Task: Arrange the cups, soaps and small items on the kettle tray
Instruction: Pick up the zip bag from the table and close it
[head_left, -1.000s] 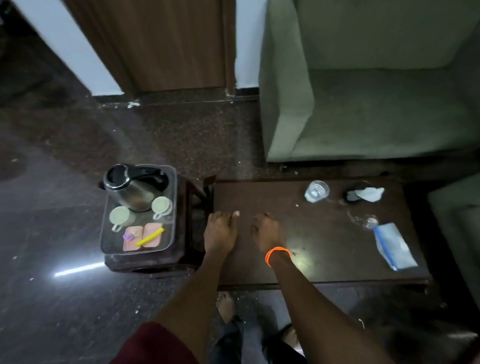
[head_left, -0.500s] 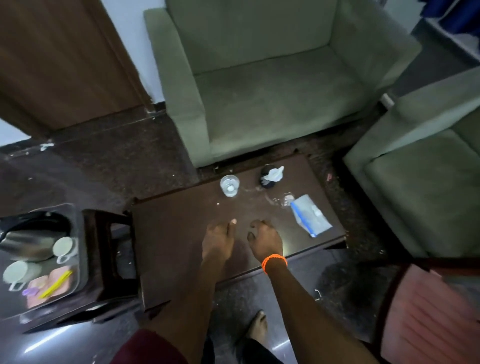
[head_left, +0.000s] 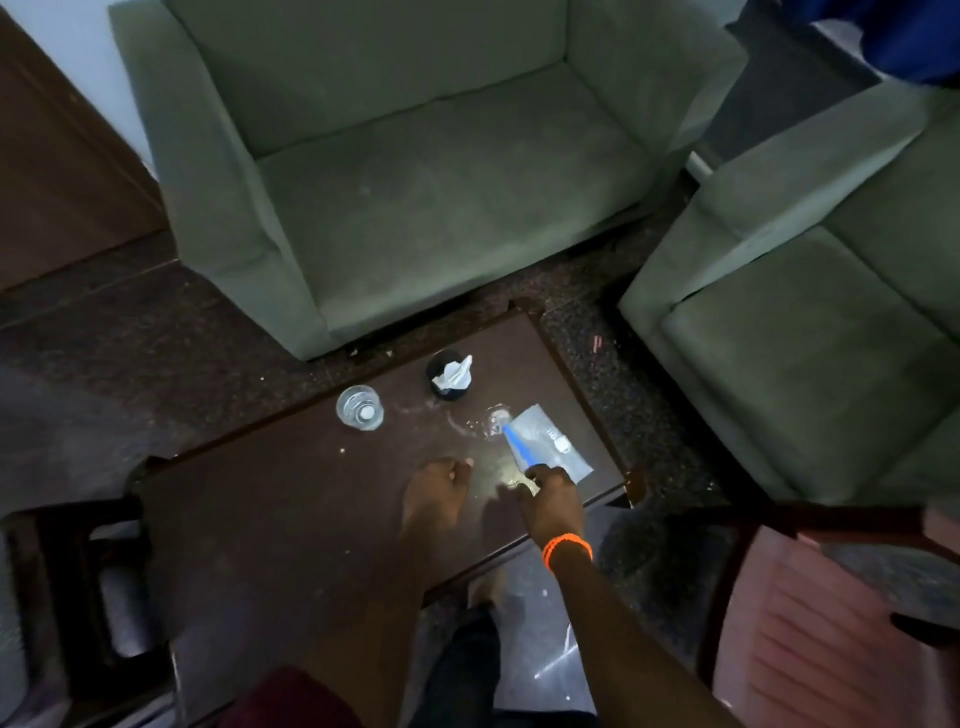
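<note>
A clear plastic packet with a blue strip lies near the right end of the dark wooden coffee table. My right hand, with an orange band on the wrist, has its fingertips on the packet's near corner; whether they grip it is unclear. My left hand rests on the table to the left of it, fingers curled, nothing in it. Farther back stand a clear glass and a black cup with white paper in it. A small clear item lies by the packet's far end. The kettle tray is out of view.
A green armchair stands behind the table and a second one to the right. A dark wooden stool is at the left edge. A reddish chair is at the lower right. My feet show under the table's near edge.
The view has swung right, so the kettle tray left the frame. My right hand moved right onto the packet's corner. My left hand curled its fingers.
</note>
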